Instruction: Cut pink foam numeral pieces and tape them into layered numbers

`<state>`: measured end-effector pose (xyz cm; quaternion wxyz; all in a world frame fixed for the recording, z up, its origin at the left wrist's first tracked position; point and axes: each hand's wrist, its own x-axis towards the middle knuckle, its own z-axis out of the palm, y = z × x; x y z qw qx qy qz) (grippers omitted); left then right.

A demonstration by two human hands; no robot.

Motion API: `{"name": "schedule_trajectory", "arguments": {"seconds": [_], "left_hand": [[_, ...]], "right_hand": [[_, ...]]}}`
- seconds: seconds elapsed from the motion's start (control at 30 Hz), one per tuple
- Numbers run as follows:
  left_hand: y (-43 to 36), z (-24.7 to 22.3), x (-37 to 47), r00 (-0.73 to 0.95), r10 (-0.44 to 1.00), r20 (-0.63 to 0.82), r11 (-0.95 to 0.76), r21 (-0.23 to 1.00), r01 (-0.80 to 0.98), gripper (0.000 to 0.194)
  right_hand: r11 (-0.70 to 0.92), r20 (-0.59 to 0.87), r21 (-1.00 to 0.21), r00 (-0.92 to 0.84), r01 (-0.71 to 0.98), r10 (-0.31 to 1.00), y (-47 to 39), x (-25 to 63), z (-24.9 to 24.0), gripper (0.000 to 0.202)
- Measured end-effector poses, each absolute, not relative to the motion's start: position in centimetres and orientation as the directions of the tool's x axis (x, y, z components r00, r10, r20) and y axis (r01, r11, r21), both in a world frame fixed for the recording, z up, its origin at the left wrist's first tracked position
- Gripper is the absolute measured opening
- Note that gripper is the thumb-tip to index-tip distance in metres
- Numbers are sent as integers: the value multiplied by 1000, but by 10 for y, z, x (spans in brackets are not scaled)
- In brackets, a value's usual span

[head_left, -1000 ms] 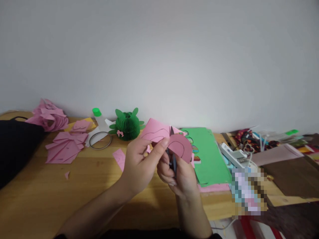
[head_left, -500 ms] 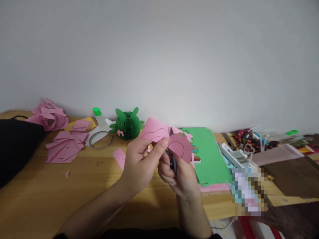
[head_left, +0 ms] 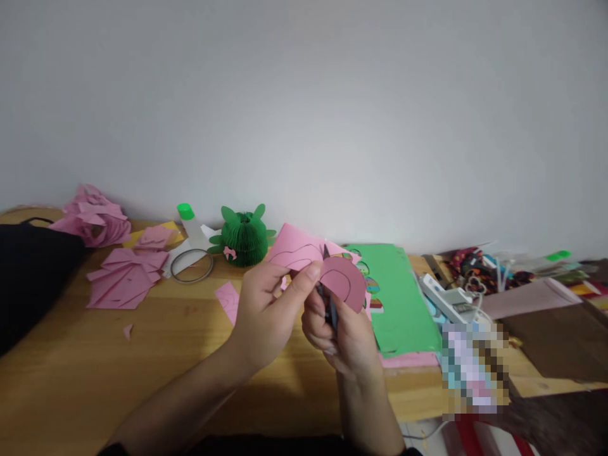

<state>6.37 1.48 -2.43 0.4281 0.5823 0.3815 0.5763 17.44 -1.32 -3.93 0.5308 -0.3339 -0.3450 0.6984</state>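
- On the head view, my only feed, I saw the left hand (head_left: 270, 304) pinching a light pink paper sheet (head_left: 289, 244), marked with dark curved lines, between thumb and fingers.
- The right hand (head_left: 354, 339) was curled around a pair of dark metal scissors (head_left: 333, 315). One pointed tip showed beyond the paper, but I could not tell how far the blades were parted.
- The sheet was up off the light wooden desk (head_left: 166, 367), between the two hands. A rounded, duller pink paper flap (head_left: 342, 282) with one drawn curve sat in front of the scissors; I could not tell whether it was joined to the sheet.
- Little had changed over the last second: both hands kept nearly the same pose, and the sheet's right-hand corner past the tip, reaching further out half a second earlier, had drawn back slightly.
- I took that as a small shift of the paper at the blades, with no sign of a piece coming free; the cutting looked midway to me.
- Just beside the left hand lay a lined pink paper strip (head_left: 228, 302); behind it stood a green honeycomb paper ball (head_left: 244, 239), and a green rectangular sheet (head_left: 408, 316) lay right of the scissors.
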Motion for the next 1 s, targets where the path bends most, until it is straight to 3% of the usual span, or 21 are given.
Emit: {"name": "schedule_trajectory", "arguments": {"seconds": [0.83, 1.0], "left_hand": [[14, -26, 64, 33, 952, 303, -298, 948, -116, 39], [16, -28, 62, 17, 940, 340, -334, 931, -145, 31]], "right_hand": [[-160, -96, -880, -161, -447, 982, -13, 175, -42, 54], [-110, -54, -888, -136, -446, 989, -16, 177, -45, 48]]}}
